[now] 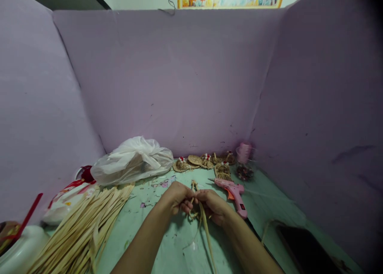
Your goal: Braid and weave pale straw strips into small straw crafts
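Your left hand [178, 197] and right hand [213, 206] meet over the middle of the desk [176, 260], fingertips of both pinched together on a straw strip [207, 232] whose long end runs down between your forearms. A pink glue gun [236, 191] lies just beside your right hand; a straw bundle [86, 226] spreads to your left, and woven straw pieces [195, 160] sit near the back wall [179, 86]

No text, label, brand or number can be read anywhere here. The white plastic bag with red and yellow printing [64, 198] at the left bears markings too blurred to make out, and the small dark patch [242, 206] on the pink plastic glue gun [235, 189] is too tiny to decipher
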`<state>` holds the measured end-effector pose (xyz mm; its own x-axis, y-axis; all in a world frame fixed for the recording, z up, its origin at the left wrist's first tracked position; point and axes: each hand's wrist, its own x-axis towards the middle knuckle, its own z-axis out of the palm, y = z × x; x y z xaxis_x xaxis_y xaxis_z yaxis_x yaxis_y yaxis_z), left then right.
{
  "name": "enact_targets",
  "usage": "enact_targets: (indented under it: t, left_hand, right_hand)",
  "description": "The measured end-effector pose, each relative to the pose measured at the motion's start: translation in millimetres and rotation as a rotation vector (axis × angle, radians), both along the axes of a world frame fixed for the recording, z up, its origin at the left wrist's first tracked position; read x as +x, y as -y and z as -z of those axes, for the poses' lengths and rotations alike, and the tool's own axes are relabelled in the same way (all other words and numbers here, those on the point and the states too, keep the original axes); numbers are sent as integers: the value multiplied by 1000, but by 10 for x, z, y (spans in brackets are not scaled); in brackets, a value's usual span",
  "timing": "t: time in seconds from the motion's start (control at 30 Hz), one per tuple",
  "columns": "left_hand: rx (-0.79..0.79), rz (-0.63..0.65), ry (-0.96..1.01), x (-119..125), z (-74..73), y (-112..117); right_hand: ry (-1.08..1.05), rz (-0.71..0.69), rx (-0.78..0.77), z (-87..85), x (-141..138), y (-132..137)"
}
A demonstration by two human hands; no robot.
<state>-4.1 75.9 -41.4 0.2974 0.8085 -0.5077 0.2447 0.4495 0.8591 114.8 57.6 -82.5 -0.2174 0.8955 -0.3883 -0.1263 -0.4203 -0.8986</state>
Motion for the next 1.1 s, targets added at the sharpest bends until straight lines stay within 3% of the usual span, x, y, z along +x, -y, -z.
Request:
enact_targets:
  t: [0.17, 0.3, 0.37, 0.47, 0.53, 0.6, 0.77, 0.93, 1.03, 1.1]
  left_hand:
    - [-89, 84, -54, -15, 65, -23]
    - [35, 93, -269, 24, 93, -18]
    - [108, 120, -428, 49, 121, -30]
    - [228, 140, -543, 75, 167, -53]
    - [247, 126, -537, 81, 177, -52]
    - [197, 93, -494, 76, 167, -38]
    - [29, 10, -228, -6, 138, -31]
    - [99, 102, -77, -157, 147, -89]
    - [86, 163, -36, -215, 149, -102]
    - [56, 197, 6, -232, 155, -104]
  right_hand:
    - [70, -23, 49, 32, 2, 0]
    - [281, -19, 137, 62, 4, -30]
    - [451, -8, 231, 33, 14, -28]
    - [912, 16, 427, -108, 24, 29]
    - [1165, 52, 447, -235, 7, 92]
    - [1244, 74, 404, -342, -41, 155]
    - [1109, 39, 438, -409, -202, 239]
    - [930, -40, 457, -354, -103, 153]
    - [748, 135, 399, -333, -4, 68]
    - [562, 227, 263, -323, -12, 50]
